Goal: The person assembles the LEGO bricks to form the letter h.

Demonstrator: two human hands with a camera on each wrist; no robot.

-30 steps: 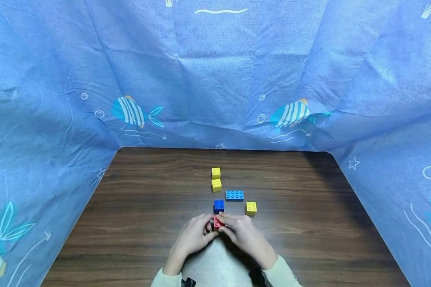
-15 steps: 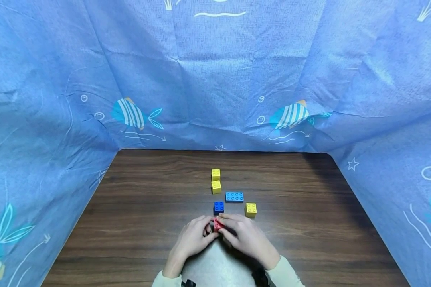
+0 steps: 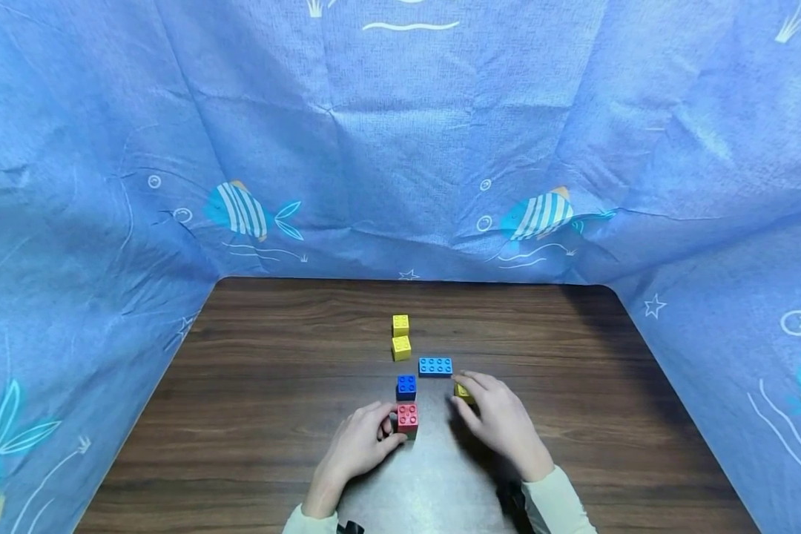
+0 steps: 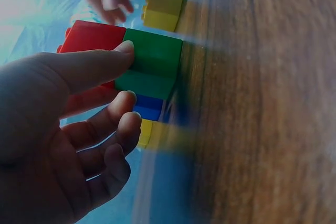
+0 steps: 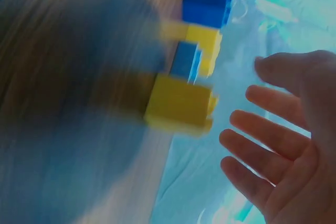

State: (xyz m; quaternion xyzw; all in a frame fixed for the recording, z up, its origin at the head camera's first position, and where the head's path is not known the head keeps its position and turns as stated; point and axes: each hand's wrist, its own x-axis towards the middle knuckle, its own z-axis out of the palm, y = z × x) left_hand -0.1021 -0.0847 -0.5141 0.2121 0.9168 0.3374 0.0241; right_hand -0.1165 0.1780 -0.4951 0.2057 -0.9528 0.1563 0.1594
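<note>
the red block (image 3: 408,415) had a shiny square top with four round studs and sat upright on a green block (image 4: 152,56), flush with it, on the wooden table (image 3: 274,371). the left hand (image 3: 356,443) pinched the pair between thumb and forefinger, its other fingers loosely curled. the right hand (image 3: 503,421), fingers spread, hung to the right of the red block, by a yellow block (image 5: 178,103).

from the head, the green block showed only as a dark strip under the red block; the left wrist view gave its broad side plainly, the thumb tip at the seam. the right wrist view showed the right hand and the yellow block apart, where from the head the fingers covered part of that block.

just beyond the red block stood a dark blue block (image 3: 406,387); a longer light blue block (image 3: 435,366) lay farther beyond it and to the right, and two more yellow blocks (image 3: 401,348) farther still. beyond all these hung a blue cloth (image 3: 400,148) with fish on it.
</note>
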